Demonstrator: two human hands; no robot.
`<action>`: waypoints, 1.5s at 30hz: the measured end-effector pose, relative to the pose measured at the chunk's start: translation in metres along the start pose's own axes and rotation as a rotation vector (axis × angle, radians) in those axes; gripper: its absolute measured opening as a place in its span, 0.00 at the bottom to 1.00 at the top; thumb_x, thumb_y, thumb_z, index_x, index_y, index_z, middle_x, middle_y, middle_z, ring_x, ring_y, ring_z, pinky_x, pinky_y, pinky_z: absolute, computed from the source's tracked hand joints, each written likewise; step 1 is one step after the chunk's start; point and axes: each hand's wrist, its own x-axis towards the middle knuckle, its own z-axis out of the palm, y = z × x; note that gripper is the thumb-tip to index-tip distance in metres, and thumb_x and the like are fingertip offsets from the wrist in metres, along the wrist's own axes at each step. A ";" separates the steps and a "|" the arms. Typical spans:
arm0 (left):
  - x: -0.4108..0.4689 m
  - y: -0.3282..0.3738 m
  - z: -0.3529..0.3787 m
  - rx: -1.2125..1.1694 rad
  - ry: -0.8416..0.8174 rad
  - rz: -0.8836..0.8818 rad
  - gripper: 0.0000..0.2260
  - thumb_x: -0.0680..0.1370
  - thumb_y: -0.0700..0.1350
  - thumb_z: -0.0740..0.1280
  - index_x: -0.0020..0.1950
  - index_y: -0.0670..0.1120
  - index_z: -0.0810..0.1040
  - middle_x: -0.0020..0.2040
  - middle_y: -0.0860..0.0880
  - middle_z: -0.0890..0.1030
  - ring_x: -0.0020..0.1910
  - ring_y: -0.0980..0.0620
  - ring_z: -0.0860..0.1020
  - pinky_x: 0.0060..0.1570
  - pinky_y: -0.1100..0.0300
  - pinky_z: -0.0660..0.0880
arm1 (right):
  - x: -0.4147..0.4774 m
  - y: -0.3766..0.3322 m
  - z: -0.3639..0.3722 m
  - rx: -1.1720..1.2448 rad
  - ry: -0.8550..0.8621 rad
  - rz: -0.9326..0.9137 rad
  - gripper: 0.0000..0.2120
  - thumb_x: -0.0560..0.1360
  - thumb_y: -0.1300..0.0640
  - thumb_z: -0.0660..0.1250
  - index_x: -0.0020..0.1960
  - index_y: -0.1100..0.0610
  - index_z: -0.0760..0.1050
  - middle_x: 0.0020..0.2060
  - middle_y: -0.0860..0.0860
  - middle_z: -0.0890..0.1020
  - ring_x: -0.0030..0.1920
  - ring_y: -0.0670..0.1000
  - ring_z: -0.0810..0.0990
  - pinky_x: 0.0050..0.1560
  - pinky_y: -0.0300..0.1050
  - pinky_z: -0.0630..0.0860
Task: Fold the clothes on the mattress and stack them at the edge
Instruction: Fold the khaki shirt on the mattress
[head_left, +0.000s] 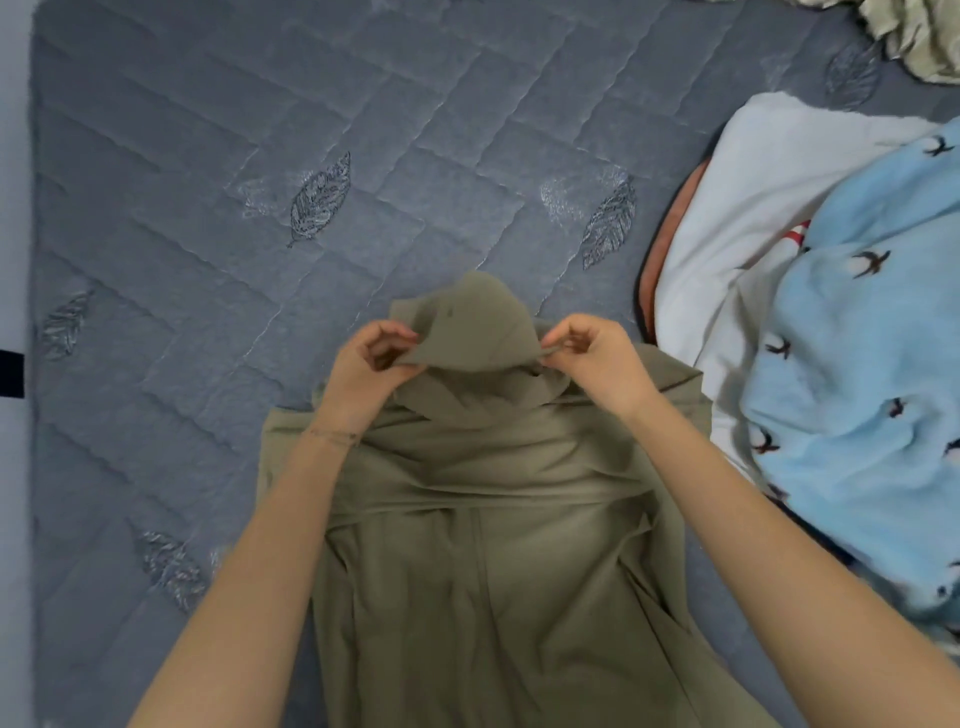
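- Surface: grey quilted mattress (260, 130), stitched in a herringbone pattern with embroidered leaf motifs scattered over it. It fills most of the view.
- Left margin: a pale strip (13, 208) runs beside the mattress edge; floor or wall, cannot tell. A small black piece (10, 373) sits on that strip at the frame edge.
- Task item: olive-green garment (493, 545), spread on the near centre of the mattress and running from the bottom of the frame up to the middle. Its cloth is creased, with a seam line down the centre. The far end is raised off the mattress and doubled over.
- Left hand (371, 364): fingers curled, thumb and fingertips pinching the left side of the raised end. A thin bracelet (332, 435) sits on the wrist.
- Right hand (592, 358): fingers curled, thumb and forefinger pinching the right side of the same raised end. Both forearms reach in over the garment.
- Right side: a white cloth or pillow (753, 182) lies on the mattress, with an orange-brown edge (649, 280) showing along its left side.
- A light blue fleece with a dark bird print (857, 389) lies partly over the white item, just beside the garment's right edge.
- Far right corner: crumpled pale greenish fabric (914, 36), cut off by the frame.
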 end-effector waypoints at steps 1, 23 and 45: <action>-0.013 -0.009 0.001 0.029 -0.042 -0.011 0.19 0.69 0.24 0.68 0.51 0.45 0.74 0.41 0.49 0.76 0.40 0.66 0.76 0.52 0.69 0.72 | -0.012 0.008 0.001 -0.018 -0.026 0.007 0.18 0.69 0.78 0.67 0.36 0.55 0.74 0.30 0.46 0.80 0.32 0.38 0.76 0.41 0.33 0.72; -0.116 -0.088 0.073 1.035 -0.074 0.332 0.27 0.79 0.60 0.58 0.77 0.58 0.56 0.79 0.47 0.52 0.77 0.44 0.49 0.73 0.41 0.43 | -0.133 0.115 0.069 -0.881 -0.011 -0.045 0.30 0.77 0.40 0.61 0.75 0.49 0.62 0.76 0.52 0.60 0.77 0.54 0.51 0.76 0.53 0.45; -0.314 -0.196 0.083 1.136 -0.091 0.030 0.33 0.79 0.62 0.56 0.78 0.57 0.42 0.79 0.48 0.40 0.77 0.46 0.39 0.74 0.41 0.41 | -0.289 0.191 -0.016 -1.081 -0.169 0.163 0.40 0.75 0.37 0.62 0.78 0.43 0.44 0.78 0.51 0.42 0.78 0.56 0.42 0.75 0.57 0.41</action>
